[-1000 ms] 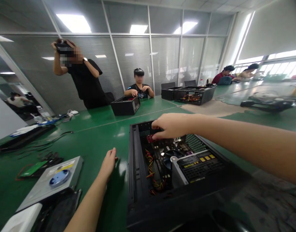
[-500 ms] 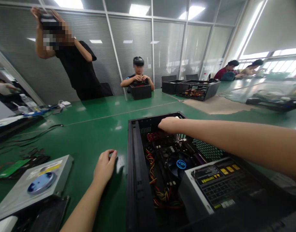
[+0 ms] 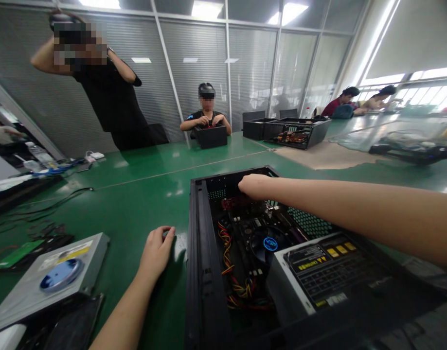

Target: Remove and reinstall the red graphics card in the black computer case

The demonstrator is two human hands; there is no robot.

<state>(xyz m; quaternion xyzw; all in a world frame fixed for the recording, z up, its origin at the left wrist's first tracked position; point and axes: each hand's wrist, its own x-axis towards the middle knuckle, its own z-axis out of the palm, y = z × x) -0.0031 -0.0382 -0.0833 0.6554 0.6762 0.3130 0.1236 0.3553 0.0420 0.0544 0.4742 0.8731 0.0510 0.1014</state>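
An open black computer case point(image 3: 199, 272) lies before me, its inside facing up. My right hand point(image 3: 254, 187) reaches across the case to its far end, fingers closed above a red expansion card point(image 3: 232, 203); whatever they grip is hidden. Below that sits a dark CPU fan point(image 3: 270, 244) with a blue hub, on the motherboard. The grey power supply point(image 3: 318, 272) with a yellow-marked label fills the near right part. Bundled coloured cables point(image 3: 226, 248) run along the left inner side. My left hand point(image 3: 159, 250) rests on the green table beside the case, fingers loosely bent and empty.
At lower left lies a silver optical drive point(image 3: 88, 260) with a blue-white round dish point(image 3: 61, 275) on it. A green circuit board point(image 3: 19, 253) is behind. Across the table, a seated person works at a black box point(image 3: 212, 137); another stands. More cases point(image 3: 299, 132) stand farther back.
My view has shifted slightly, so the case appears a little more to the left. Both my hands keep nearly the same pose. The standing person's arms have moved farther behind their head.
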